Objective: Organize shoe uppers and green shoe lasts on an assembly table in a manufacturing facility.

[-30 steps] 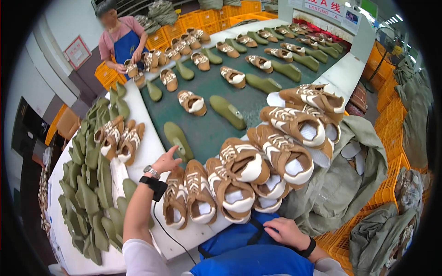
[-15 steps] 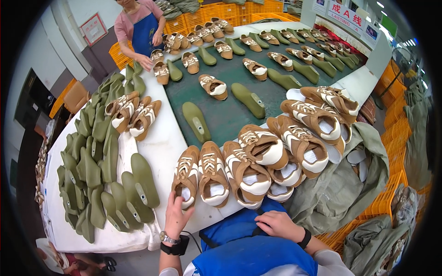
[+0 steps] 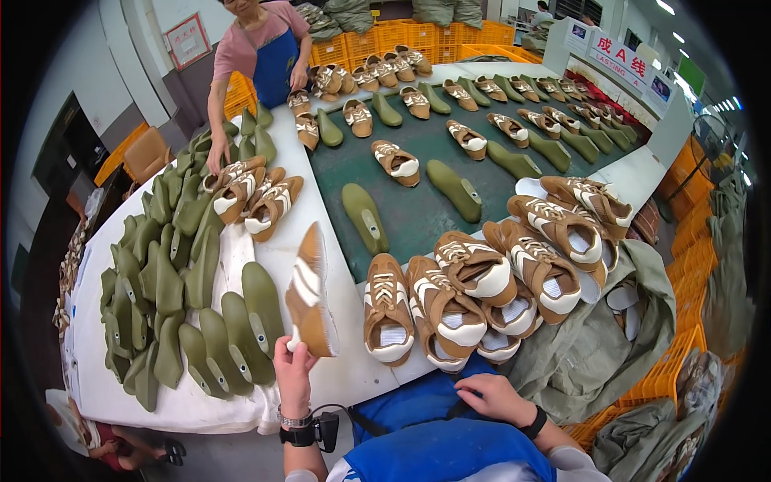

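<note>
My left hand (image 3: 295, 371) grips a brown and white sneaker (image 3: 310, 293) by its heel. The sneaker stands on end in the air, toe up, with its side toward me. Just left of it lie several green shoe lasts (image 3: 262, 309) on the white tabletop. To its right, the nearest of a row of laced sneakers (image 3: 388, 309) sits with its heel toward me, and more are piled beyond it. My right hand (image 3: 495, 399) rests low by my blue apron (image 3: 450, 450), fingers stretched out and holding nothing.
A green belt (image 3: 337, 169) carries sneakers and lasts in pairs. Across the table, a co-worker's hand (image 3: 218, 153) reaches to sneakers beside the heap of lasts (image 3: 165, 265). A grey-green sack (image 3: 594, 345) and orange crates (image 3: 675, 353) stand at the right.
My left hand has taken the leftmost sneaker out of the row, lifted it and tipped it on end. The co-worker's hand has moved to the sneakers by the lasts. The view has shifted slightly.
</note>
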`<state>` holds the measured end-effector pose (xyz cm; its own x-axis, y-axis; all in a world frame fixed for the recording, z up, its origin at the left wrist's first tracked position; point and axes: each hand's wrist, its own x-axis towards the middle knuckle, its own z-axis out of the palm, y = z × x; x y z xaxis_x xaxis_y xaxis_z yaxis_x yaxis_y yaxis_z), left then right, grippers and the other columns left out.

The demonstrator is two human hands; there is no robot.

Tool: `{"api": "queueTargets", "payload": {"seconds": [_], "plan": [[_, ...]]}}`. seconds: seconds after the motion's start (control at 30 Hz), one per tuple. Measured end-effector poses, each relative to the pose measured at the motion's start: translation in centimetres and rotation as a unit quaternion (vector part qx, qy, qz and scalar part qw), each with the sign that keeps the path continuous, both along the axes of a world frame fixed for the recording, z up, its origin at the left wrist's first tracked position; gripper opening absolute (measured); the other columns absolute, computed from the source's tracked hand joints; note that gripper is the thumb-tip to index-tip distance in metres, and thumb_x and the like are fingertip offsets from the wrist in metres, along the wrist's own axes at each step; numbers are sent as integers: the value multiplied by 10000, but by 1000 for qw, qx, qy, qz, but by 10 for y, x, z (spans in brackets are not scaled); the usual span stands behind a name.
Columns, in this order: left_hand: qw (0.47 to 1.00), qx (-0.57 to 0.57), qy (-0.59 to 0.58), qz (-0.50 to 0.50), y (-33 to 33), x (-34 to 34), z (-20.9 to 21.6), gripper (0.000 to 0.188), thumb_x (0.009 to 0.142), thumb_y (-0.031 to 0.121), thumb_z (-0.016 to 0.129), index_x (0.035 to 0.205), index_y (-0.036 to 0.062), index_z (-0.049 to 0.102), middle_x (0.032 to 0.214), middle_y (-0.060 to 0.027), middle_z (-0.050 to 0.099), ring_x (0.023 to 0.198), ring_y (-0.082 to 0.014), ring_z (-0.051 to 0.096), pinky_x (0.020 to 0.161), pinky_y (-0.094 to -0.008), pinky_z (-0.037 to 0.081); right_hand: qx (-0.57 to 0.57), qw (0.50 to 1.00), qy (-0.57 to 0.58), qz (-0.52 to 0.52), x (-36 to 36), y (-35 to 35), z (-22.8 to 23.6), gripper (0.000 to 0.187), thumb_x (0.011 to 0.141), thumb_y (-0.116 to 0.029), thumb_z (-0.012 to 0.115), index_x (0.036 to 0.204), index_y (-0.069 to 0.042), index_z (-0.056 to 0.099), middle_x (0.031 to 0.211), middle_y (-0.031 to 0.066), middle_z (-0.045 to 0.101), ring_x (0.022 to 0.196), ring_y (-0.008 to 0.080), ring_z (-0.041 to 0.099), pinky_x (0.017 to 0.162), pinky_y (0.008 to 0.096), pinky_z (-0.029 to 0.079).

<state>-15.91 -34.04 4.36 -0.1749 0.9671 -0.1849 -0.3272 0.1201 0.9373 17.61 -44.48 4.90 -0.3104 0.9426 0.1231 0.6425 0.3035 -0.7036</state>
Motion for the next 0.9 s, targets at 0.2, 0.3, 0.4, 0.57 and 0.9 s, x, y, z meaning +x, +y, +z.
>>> {"api": "queueTargets", "payload": {"seconds": [0.2,0.3,0.4,0.57,0.9], "plan": [[988,-3,-138,-67,8,-15,-1,455,915,395,374,1207,47,390,1041,-169,566,703,-293,633,525,-261,548,-170,970,-11,-175,66,-26,-54,147,764,-150,583,860,-47,626,743,133,629,677,260,627,616,324,494],[960,-43,-276,32,10,-4,5,445,907,411,390,1179,61,430,1024,-149,578,697,-283,630,510,-242,529,-102,932,-15,-348,113,-44,-86,139,757,-139,584,845,-40,625,723,139,620,667,273,616,606,348,481],[956,-75,-271,80,5,-8,-3,440,905,411,395,1171,63,438,1029,-142,576,690,-261,631,507,-240,524,-57,871,-14,-488,146,-53,-100,225,738,-151,612,936,-45,594,800,134,607,775,277,587,683,354,458],[970,-80,-231,14,-4,-18,-19,417,898,402,419,1141,67,465,977,-113,603,702,-241,637,512,-233,525,12,802,-120,-585,171,-71,-154,728,649,-261,703,1274,-118,357,1211,199,388,1109,344,389,920,400,316],[1000,-25,-10,1,9,-8,5,147,880,238,516,872,94,491,669,41,510,469,-36,426,410,-163,323,-103,830,-163,-523,196,-38,-201,726,664,-272,677,1279,-95,334,1038,229,544,930,373,541,778,442,426]]}}
